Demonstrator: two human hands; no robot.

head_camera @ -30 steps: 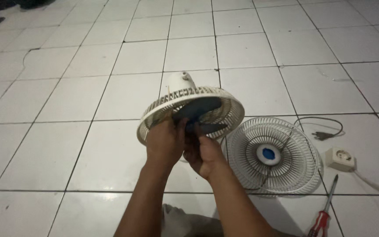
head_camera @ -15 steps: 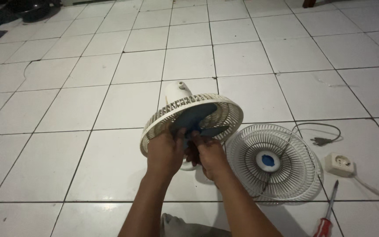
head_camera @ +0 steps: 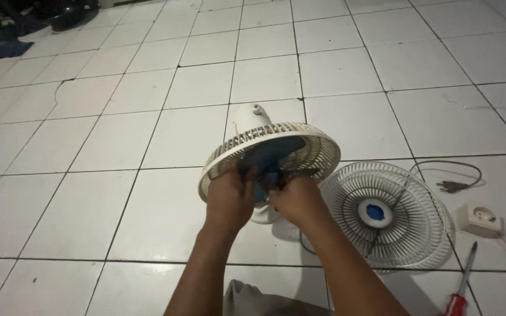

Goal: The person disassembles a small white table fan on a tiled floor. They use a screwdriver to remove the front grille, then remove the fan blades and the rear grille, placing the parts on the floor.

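While both forearms reach forward, left hand [head_camera: 230, 198] and right hand [head_camera: 297, 199] grip the blue fan blade [head_camera: 273, 153], fingers closed.

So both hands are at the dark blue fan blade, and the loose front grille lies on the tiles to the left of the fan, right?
Not quite: in the head view the loose front grille lies to the right of the fan, not the left. Both the left hand and right hand are at the dark blue fan blade.

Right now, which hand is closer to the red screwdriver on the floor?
Right. The right hand is at the fan's blue blade, on the side toward the red screwdriver lying at the lower right. The left hand grips the blade further left, farther away.
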